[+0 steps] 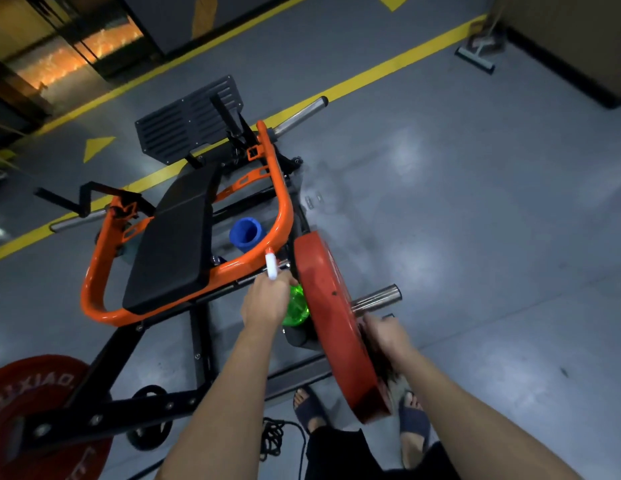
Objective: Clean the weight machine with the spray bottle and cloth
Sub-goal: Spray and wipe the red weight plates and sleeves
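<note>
Left hand (264, 303) fingers are gripping the bottle (297, 308) beside the plate (330, 323) for spraying, right hand (385, 336) fingers are clutching the cloth (388, 374) against it.

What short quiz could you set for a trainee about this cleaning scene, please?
1. What does the left hand grip? A) a spray bottle B) a brush C) a dumbbell
2. True or false: the right hand holds a cloth against the red plate loaded on the machine.
3. Fill in: the bottle's nozzle points toward the ___ frame.

Key: 1) A. 2) True. 3) Orange.
</note>
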The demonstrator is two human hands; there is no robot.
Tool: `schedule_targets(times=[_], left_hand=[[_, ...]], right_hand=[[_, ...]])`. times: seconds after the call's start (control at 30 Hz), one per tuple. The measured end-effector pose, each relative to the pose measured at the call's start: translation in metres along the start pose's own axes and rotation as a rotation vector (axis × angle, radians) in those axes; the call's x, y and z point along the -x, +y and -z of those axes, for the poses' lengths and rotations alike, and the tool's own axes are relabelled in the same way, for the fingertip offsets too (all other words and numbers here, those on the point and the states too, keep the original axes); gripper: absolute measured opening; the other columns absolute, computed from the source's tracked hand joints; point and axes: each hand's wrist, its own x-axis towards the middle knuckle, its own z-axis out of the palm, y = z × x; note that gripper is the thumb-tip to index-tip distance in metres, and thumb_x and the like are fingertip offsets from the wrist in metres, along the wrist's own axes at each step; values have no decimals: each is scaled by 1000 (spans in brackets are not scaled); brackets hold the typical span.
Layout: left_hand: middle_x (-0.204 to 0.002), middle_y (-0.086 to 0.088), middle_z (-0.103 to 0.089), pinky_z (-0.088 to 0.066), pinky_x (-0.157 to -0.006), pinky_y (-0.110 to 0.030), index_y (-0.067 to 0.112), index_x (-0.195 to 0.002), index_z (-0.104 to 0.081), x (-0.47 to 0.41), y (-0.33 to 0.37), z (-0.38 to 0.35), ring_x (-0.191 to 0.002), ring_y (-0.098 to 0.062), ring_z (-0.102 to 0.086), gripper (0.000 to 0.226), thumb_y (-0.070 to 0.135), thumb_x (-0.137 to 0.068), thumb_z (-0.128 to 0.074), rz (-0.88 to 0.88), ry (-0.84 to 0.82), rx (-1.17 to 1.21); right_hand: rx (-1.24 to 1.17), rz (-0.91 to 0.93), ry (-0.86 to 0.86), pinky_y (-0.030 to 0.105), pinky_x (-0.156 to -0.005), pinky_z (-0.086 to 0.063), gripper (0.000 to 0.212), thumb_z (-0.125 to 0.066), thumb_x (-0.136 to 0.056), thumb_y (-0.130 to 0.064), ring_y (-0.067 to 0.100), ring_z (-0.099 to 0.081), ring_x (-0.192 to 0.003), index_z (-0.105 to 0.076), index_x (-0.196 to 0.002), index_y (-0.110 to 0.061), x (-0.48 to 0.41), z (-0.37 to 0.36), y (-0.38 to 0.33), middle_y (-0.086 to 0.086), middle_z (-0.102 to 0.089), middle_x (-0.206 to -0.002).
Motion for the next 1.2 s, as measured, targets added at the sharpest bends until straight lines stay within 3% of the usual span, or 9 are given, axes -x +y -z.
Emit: schedule_targets(times=[0.1,0.23,0.33,0.43,0.6,0.73,0.83,1.07,1.2], left_hand=[[-86,-5,-65,-47,-84,-43,23,-79,-72,1,2,1,-89,-34,-61,23,43,-75,-61,10,-12,9],[-79,-2,-60,-40,-74,-40,22,-81,-72,10,9,1,-79,-29,-56,34,48,-65,-57,8,-49,14],[-79,-2,-62,-41,-73,-40,21,-82,-72,13,9,1,-78,-29,-57,36,48,-64,-57,6,-48,11],[-84,-3,-64,-43,-78,-41,23,-82,-73,10,9,1,-86,-30,-59,25,43,-75,-61,-8,-41,5],[-75,-1,-61,-42,-73,-40,22,-83,-75,3,11,1,-77,-28,-58,39,48,-60,-57,-9,-56,30],[-79,0,-64,-45,-81,-42,20,-86,-75,-5,9,5,-79,-25,-59,25,39,-76,-62,-18,-73,37],[-88,0,-68,-48,-87,-43,22,-85,-76,-11,8,7,-86,-24,-61,36,47,-65,-60,13,-80,75],[-102,-3,-72,-50,-95,-49,33,-78,-76,-12,-8,12,-99,-31,-63,33,52,-56,-60,17,-74,112],[-101,-5,-72,-49,-96,-50,30,-80,-74,-2,-15,8,-100,-34,-63,35,51,-58,-58,7,-65,134]], right_hand=[[-222,255,103,37,-80,-53,45,-56,-79,-55,23,-68,-83,-68,-82,-12,13,3,-61,3,-73,-82],[-319,437,197,29,-80,-45,13,-59,-97,-34,15,-64,-92,-66,-93,-24,32,-5,-78,-6,-70,-95],[-302,208,195,30,-79,-40,20,-55,-97,-36,27,-63,-101,-59,-84,-21,27,-15,-45,5,-67,-100],[-329,69,174,42,-90,-52,47,-44,-75,-50,33,-65,-100,-64,-94,-12,24,-16,-44,14,-71,-104],[-52,271,500,46,-98,-39,40,-52,-98,-43,39,-51,-118,-57,-118,-8,55,-31,-81,20,-56,-119],[87,497,716,46,-81,-49,40,-54,-100,-50,39,-57,-98,-60,-108,-12,53,-48,-75,15,-56,-103],[171,533,807,46,-76,-52,37,-56,-100,-47,40,-61,-92,-62,-106,-12,40,-49,-89,16,-58,-101],[78,347,438,45,-100,-42,49,-47,-104,-44,43,-52,-122,-60,-123,-1,-12,-31,-167,26,-59,-128],[-162,405,204,41,-90,-50,37,-53,-102,-41,34,-64,-100,-69,-101,-8,-39,-11,-165,20,-70,-105]])
